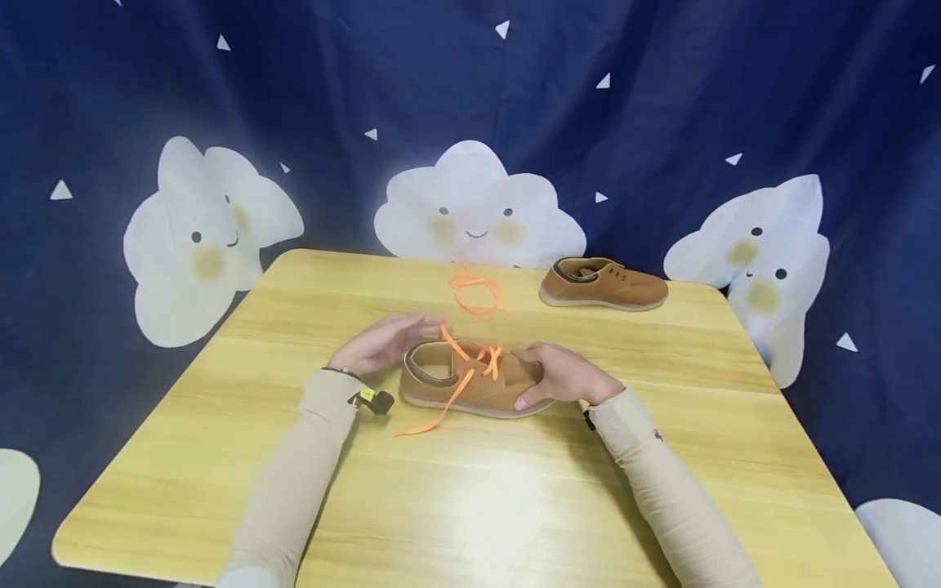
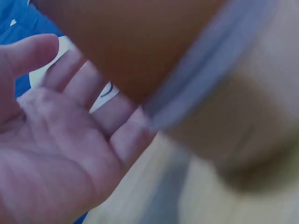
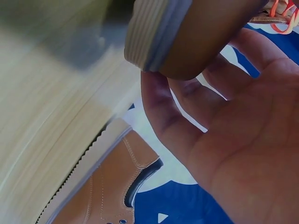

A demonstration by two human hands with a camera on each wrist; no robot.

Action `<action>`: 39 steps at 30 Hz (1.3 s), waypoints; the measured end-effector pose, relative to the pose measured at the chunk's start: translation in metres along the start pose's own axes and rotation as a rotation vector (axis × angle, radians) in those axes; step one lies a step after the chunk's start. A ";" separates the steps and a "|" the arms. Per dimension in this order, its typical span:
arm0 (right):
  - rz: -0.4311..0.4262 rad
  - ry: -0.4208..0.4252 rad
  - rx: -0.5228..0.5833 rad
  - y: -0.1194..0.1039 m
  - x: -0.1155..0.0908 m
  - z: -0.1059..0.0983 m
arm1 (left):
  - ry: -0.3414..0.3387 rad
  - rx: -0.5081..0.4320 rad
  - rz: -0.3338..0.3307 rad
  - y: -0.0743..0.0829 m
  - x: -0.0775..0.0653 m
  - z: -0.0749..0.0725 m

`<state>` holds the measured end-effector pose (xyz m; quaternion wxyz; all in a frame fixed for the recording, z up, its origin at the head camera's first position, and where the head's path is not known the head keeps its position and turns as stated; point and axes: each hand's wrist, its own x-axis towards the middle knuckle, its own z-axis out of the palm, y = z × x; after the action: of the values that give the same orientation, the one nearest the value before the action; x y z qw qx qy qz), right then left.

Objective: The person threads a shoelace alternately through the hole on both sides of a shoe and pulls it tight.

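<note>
A brown shoe sits in front of me on the table, its toe pointing right. An orange shoelace runs through its eyelets; one loose end hangs over the near side and the other rises toward my left fingers. My right hand holds the toe, thumb on the near side and fingers on the far side. In the right wrist view those fingertips touch the toe. My left hand is behind the heel, fingers extended, and in the left wrist view the fingertips lie right at the heel.
Another brown shoe, with bare eyelets, stands at the back right of the wooden table. A second orange lace lies looped at the back middle. A dark blue curtain with clouds hangs behind the table.
</note>
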<state>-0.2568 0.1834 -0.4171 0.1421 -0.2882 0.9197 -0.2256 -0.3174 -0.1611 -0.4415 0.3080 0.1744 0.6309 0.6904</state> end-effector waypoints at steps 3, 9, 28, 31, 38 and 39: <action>-0.007 0.002 0.013 0.001 0.001 0.001 | 0.039 -0.106 0.040 0.001 0.003 0.003; -0.009 0.011 0.020 0.001 0.001 0.001 | 0.100 -0.323 0.098 0.011 0.001 0.008; -0.013 -0.033 0.039 -0.003 0.003 -0.006 | 0.155 -0.170 0.314 0.046 -0.013 0.027; -0.062 0.016 0.080 -0.010 0.007 -0.010 | 0.167 -0.058 0.350 0.052 -0.015 0.038; -0.194 0.325 0.356 -0.058 0.033 -0.016 | 0.158 0.258 0.447 0.067 -0.022 0.066; -0.206 0.353 0.401 -0.065 0.036 -0.015 | 0.151 0.295 0.456 0.068 -0.023 0.070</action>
<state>-0.2612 0.1199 -0.3765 0.0105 -0.3023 0.8331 -0.4630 -0.2705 -0.1238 -0.3615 0.0679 0.3029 0.6901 0.6538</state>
